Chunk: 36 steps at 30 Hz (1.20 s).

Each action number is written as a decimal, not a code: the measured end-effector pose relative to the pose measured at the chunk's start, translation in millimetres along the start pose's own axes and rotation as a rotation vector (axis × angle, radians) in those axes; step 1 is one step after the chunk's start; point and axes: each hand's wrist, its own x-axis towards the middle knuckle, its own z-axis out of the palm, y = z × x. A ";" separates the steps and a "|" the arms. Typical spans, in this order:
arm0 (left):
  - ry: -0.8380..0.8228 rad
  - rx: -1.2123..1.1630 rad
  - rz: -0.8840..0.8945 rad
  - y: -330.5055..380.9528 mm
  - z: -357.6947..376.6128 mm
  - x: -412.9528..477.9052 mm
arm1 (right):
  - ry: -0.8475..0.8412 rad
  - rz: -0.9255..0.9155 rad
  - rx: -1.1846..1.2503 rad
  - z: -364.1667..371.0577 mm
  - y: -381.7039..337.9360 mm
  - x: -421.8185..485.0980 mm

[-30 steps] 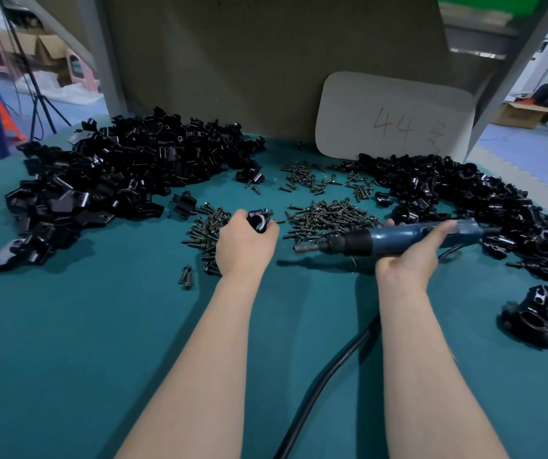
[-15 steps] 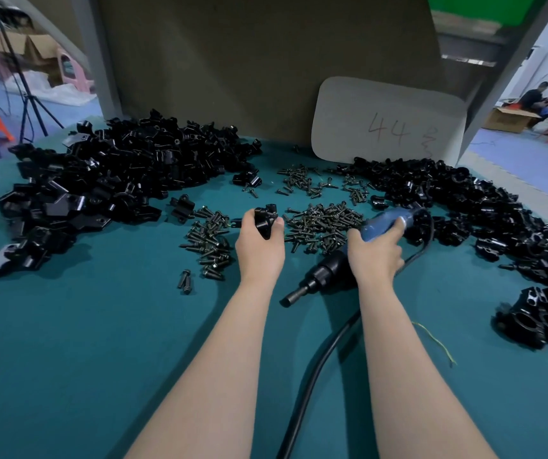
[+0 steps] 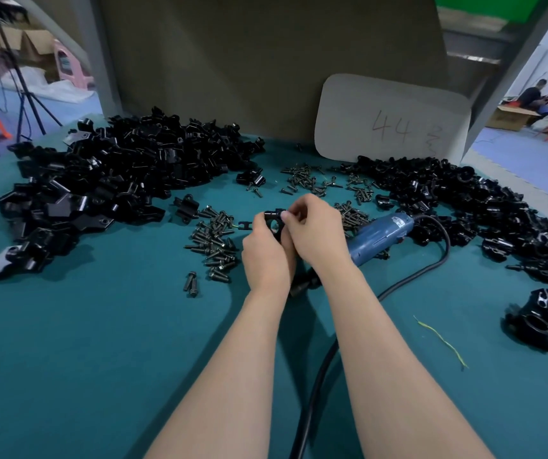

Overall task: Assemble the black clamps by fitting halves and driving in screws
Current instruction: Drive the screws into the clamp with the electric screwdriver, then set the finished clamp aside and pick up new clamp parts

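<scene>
Fingers (image 3: 294,212) of the left hand (image 3: 267,256) and right hand (image 3: 319,233) pinch one black clamp (image 3: 273,220) beside the blue screwdriver (image 3: 378,235).

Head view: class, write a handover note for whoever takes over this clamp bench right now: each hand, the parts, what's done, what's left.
Left hand grips a clamp above the table. Right hand pinches the clamp's top; any screw there is hidden.
Electric screwdriver lies by the right wrist, unheld. Screws lie just ahead; loose halves piled far left.
Done: assembled clamps at right, it seems. Left: drive this clamp's screw, then the remaining halves.
</scene>
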 end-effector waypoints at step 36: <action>-0.045 -0.135 -0.073 -0.6 1.4 7.7 | 0.167 0.083 0.016 -11.2 22.1 5.7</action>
